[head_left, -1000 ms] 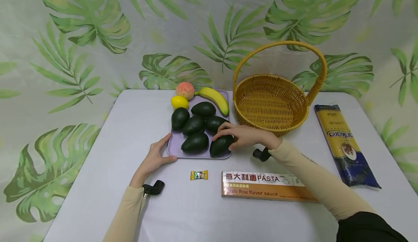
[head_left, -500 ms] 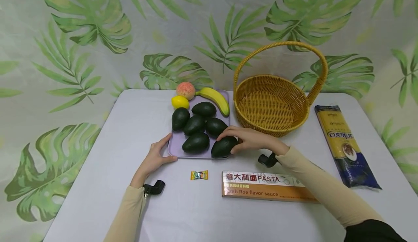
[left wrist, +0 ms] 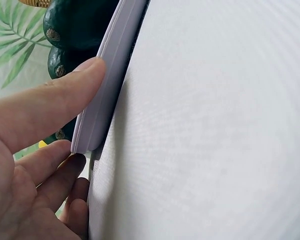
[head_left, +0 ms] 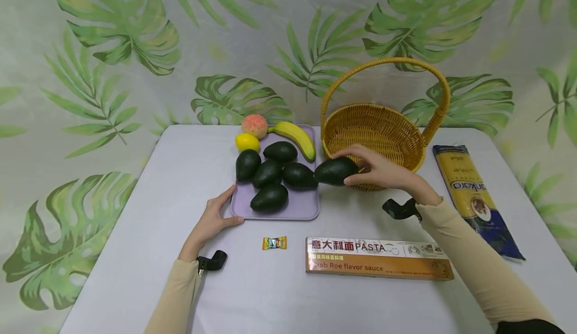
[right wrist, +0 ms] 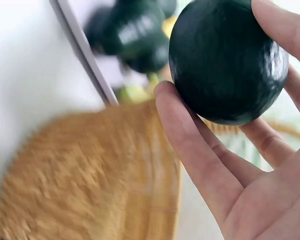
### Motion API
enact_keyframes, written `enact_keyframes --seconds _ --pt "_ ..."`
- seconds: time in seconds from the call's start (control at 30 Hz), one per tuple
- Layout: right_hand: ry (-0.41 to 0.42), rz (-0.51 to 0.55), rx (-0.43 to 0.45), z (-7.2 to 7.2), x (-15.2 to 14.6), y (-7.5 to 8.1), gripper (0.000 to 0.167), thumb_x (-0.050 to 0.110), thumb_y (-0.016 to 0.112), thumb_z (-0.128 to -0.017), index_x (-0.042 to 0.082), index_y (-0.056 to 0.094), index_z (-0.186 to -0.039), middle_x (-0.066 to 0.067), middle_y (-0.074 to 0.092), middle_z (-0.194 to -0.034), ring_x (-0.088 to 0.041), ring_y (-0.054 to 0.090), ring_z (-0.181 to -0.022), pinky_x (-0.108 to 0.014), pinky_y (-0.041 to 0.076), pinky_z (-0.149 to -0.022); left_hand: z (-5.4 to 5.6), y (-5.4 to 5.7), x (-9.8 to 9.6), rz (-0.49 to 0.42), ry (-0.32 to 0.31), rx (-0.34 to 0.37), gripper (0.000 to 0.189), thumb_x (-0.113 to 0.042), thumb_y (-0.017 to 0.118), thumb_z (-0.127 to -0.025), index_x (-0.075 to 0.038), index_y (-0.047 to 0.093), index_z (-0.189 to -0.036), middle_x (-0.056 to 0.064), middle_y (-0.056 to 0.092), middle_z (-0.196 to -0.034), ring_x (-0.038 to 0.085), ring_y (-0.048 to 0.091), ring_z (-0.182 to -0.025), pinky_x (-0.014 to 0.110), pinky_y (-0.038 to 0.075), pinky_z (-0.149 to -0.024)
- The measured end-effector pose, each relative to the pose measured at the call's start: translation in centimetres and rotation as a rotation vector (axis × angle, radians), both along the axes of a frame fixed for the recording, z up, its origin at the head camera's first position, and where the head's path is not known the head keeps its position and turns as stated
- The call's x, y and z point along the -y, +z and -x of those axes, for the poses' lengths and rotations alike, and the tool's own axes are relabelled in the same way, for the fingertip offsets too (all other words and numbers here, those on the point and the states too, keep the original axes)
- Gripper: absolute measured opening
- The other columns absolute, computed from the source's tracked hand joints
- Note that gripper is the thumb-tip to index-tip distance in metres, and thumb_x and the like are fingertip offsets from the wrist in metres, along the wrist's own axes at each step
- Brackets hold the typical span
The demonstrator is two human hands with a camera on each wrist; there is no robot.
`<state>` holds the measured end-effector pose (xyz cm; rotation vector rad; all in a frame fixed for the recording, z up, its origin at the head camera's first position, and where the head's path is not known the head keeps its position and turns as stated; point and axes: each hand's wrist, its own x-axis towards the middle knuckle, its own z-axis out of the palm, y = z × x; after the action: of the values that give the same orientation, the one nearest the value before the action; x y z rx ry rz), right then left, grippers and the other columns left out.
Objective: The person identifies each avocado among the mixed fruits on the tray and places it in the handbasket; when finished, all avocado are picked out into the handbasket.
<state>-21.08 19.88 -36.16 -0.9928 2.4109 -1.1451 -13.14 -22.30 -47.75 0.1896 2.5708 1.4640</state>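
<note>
My right hand [head_left: 383,171] holds a dark green avocado [head_left: 335,171] off the table, between the tray and the basket's near side. In the right wrist view the thumb and fingers wrap around this avocado [right wrist: 225,60]. My left hand [head_left: 215,219] grips the near left corner of the lilac tray [head_left: 297,209], thumb on the front side and fingers at the left side, as the left wrist view shows with the tray's rim [left wrist: 97,110]. Several more avocados [head_left: 269,198] lie on the tray, with a banana [head_left: 295,136], a lemon [head_left: 247,142] and a peach [head_left: 255,125] farther back.
A wicker basket [head_left: 374,118] with a tall handle stands right of the tray. A pasta box [head_left: 378,264] and a small wrapped candy [head_left: 274,243] lie nearer the front. A yellow and blue pasta bag [head_left: 473,194] lies at the right. Leaf-patterned cloth hangs behind the table.
My right hand has lifted the front right avocado from the tray and carried it up and right toward the basket. The left hand keeps its place at the tray corner.
</note>
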Motion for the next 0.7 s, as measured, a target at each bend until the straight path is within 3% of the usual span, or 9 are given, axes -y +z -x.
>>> enact_keyframes --seconds 0.07,0.23,0.3,0.37,0.5,0.7 --pt "-0.045 0.008 -0.019 0.6 -1.2 0.7 0.052 0.014 0.07 -0.088 0.013 0.05 -0.137 -0.01 0.043 -0.134 -0.028 0.044 -0.113 -0.049 0.044 -0.089 -0.1 0.2 -0.1 0.004 0.0 -0.003 0.088 -0.017 0.078 -0.08 -0.006 0.027 -0.151 0.017 0.023 -0.154 0.038 0.018 -0.132 0.061 0.016 -0.107" --pt "-0.155 -0.007 -0.072 2.6 -3.7 1.4 0.054 0.01 0.068 -0.089 0.01 0.047 -0.139 -0.015 0.039 -0.137 -0.031 0.038 -0.121 -0.056 0.037 -0.094 -1.1 2.8 -1.2 -0.023 0.005 0.022 0.084 -0.006 0.075 -0.081 0.002 0.026 -0.149 0.024 0.022 -0.153 0.041 0.017 -0.132 0.062 0.015 -0.106" --pt "-0.199 -0.03 -0.065 3.4 -4.4 1.5 0.054 0.013 0.067 -0.091 0.011 0.046 -0.141 -0.016 0.037 -0.139 -0.031 0.044 -0.115 -0.054 0.039 -0.093 -1.5 3.8 -1.6 -0.033 0.01 0.038 0.082 -0.004 0.073 -0.082 0.003 0.026 -0.148 0.024 0.022 -0.153 0.042 0.017 -0.132 0.061 0.014 -0.107" --pt "-0.234 -0.046 -0.044 4.2 -5.0 1.4 0.055 0.016 0.065 -0.092 0.012 0.044 -0.142 -0.016 0.033 -0.142 -0.031 0.053 -0.105 -0.05 0.046 -0.087 -1.5 4.0 -1.6 -0.025 0.008 0.042 0.082 -0.003 0.073 -0.082 0.004 0.026 -0.148 0.025 0.021 -0.153 0.042 0.017 -0.132 0.061 0.015 -0.107" --pt "-0.267 -0.057 -0.009 5.7 -5.7 1.1 0.056 0.018 0.064 -0.094 0.012 0.041 -0.144 -0.016 0.025 -0.148 -0.034 0.062 -0.081 -0.042 0.054 -0.07 -1.1 3.0 -1.3 -0.032 0.012 0.037 0.083 -0.004 0.074 -0.082 0.003 0.026 -0.149 0.024 0.021 -0.153 0.042 0.016 -0.133 0.061 0.013 -0.107" --pt "-0.272 -0.072 0.007 8.2 -5.9 0.6 0.058 0.017 0.062 -0.095 0.009 0.036 -0.146 -0.02 0.015 -0.154 -0.032 0.059 -0.083 -0.038 0.053 -0.067 -0.2 0.3 -0.3 -0.01 0.018 0.032 0.087 -0.015 0.077 -0.081 -0.008 0.026 -0.152 0.018 0.022 -0.155 0.037 0.016 -0.134 0.06 0.013 -0.108"
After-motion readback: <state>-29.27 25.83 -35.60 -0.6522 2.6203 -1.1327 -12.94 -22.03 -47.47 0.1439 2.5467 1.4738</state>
